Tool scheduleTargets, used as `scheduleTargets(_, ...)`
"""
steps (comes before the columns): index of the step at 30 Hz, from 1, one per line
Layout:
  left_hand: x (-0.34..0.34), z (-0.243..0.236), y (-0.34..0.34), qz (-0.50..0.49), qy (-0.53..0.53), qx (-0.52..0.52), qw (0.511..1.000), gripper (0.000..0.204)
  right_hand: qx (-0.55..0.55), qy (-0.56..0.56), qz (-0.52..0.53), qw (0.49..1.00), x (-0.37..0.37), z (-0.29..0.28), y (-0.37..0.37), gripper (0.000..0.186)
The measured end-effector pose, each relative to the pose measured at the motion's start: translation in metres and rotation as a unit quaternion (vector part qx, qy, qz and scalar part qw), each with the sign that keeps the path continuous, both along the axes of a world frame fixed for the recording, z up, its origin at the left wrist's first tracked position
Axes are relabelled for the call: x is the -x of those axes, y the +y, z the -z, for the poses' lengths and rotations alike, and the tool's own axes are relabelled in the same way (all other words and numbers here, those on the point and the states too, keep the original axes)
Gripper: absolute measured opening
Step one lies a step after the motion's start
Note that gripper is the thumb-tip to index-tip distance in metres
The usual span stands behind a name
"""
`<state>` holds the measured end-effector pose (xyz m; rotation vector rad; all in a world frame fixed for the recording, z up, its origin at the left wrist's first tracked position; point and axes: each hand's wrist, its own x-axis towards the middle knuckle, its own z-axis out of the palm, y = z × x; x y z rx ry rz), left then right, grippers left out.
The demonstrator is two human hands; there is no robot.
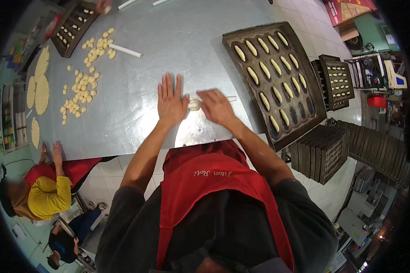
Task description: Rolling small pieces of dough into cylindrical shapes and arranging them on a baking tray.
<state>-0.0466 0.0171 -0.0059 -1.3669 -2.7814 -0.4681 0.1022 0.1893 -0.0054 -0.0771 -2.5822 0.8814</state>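
A small piece of pale dough lies near the front of the metal table, between my two hands. A thin white rolling pin crosses it, with one end sticking out to the right of my right hand. My right hand is closed over this pin, its fingers bent toward the dough. My left hand rests flat on the tabletop with fingers stretched forward. Its thumb is beside the dough and the pin's left end; whether it touches them I cannot tell.
On the right stands a dark baking tray with rows of long dough pieces in its hollows. Many dough balls and flat dough sheets lie at left, near another rolling pin. A co-worker stands at the left edge.
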Motion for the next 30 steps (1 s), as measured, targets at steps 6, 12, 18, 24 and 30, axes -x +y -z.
scheduleTargets(6, -0.026, 0.001, -0.03, 0.072, -0.033, 0.03, 0.996, 0.073, -0.028, -0.073, 0.069, 0.995, -0.029, 0.0, -0.028, 0.058)
scheduleTargets(12, -0.082, -0.003, -0.07, 0.201, -0.077, -0.004, 0.977, 0.066, 0.117, -0.101, 0.164, 0.974, -0.043, 0.012, -0.011, 0.038)
scheduleTargets(18, -0.06, -0.014, -0.012, 0.06, -0.085, -0.124, 0.987, 0.049, -0.134, -0.071, 0.086, 0.985, -0.007, -0.001, -0.028, 0.048)
scheduleTargets(24, -0.089, -0.01, -0.067, 0.162, -0.008, 0.013, 0.987, 0.057, -0.176, -0.051, 0.026, 0.983, -0.057, -0.001, -0.063, 0.039)
scheduleTargets(30, -0.055, -0.036, -0.068, 0.084, -0.208, -0.12, 0.967, 0.029, 0.018, -0.139, 0.132, 0.981, 0.066, -0.001, -0.057, 0.034)
